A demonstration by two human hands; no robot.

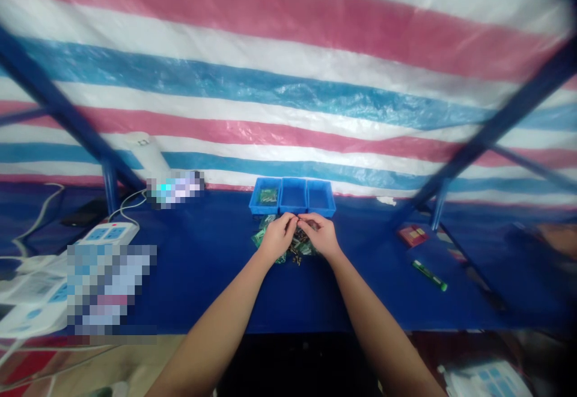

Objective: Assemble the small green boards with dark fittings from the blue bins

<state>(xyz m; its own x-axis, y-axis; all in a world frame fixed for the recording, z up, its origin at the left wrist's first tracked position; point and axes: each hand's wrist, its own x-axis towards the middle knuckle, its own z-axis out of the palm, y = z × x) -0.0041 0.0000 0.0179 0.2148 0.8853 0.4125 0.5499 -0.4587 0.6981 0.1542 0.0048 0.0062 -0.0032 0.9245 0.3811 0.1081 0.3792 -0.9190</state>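
Note:
My left hand (279, 236) and my right hand (321, 233) meet over a pile of small green circuit boards (270, 242) on the blue table cover (207, 277). Both hands have their fingers pinched together at a small piece between them, too small to name. Just behind the hands stand three joined blue bins (293, 197); the left bin holds a few green boards (268, 196), the other two look bare.
White power strips (106, 233) with cables lie at the left. A green marker-like stick (429, 275) and a red flat box (412, 235) lie at the right. Blue frame posts (110, 190) rise at both sides before a striped tarp (288, 84).

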